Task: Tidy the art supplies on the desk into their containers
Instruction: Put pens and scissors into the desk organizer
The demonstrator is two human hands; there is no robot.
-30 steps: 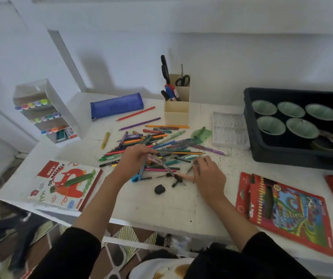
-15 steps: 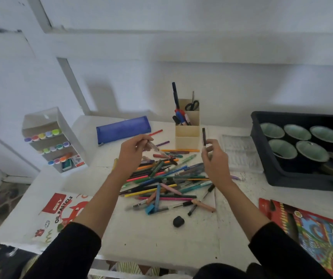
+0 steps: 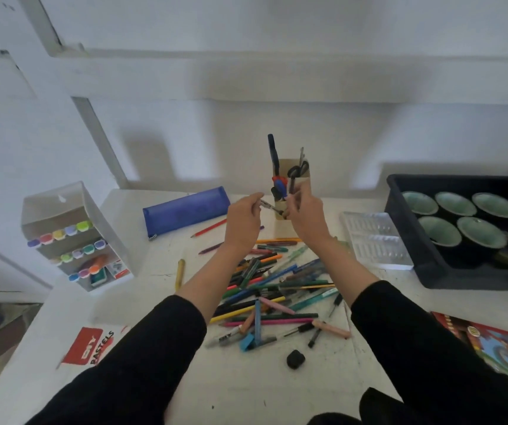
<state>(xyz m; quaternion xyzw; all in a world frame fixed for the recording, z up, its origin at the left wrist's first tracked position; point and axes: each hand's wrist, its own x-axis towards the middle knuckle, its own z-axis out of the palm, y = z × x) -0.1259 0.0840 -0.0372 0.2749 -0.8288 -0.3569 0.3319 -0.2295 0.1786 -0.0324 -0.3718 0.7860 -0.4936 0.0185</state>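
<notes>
In the head view you had both arms stretched forward over the desk [image 3: 246, 394], the black sleeves ending at mid-forearm. Your hands were raised side by side, just in front of the holder [image 3: 283, 227].

Your left hand [image 3: 243, 222] was turned palm inward. Its thumb and fingertips pinched a thin pen [image 3: 266, 205], which pointed right toward the holder's lower front pocket. Your right hand [image 3: 306, 216] was close beside it, with the fingers curled round a dark pen [image 3: 291, 184] held nearly upright by the holder's taller back section. I could not tell whether that pen's tip was already inside. Scissors [image 3: 298, 170] and a few markers stood in the holder.

The pile of pens and pencils [image 3: 271, 289] lay loose on the desk beneath your forearms, with a small black lump [image 3: 295, 358] near its front edge.

A blue pencil case [image 3: 186, 207] lay to the left of your hands. Further left stood the marker rack [image 3: 74, 237]. On the right were a clear plastic tray [image 3: 375, 240] and a black bin [image 3: 430, 271] holding bowls.
</notes>
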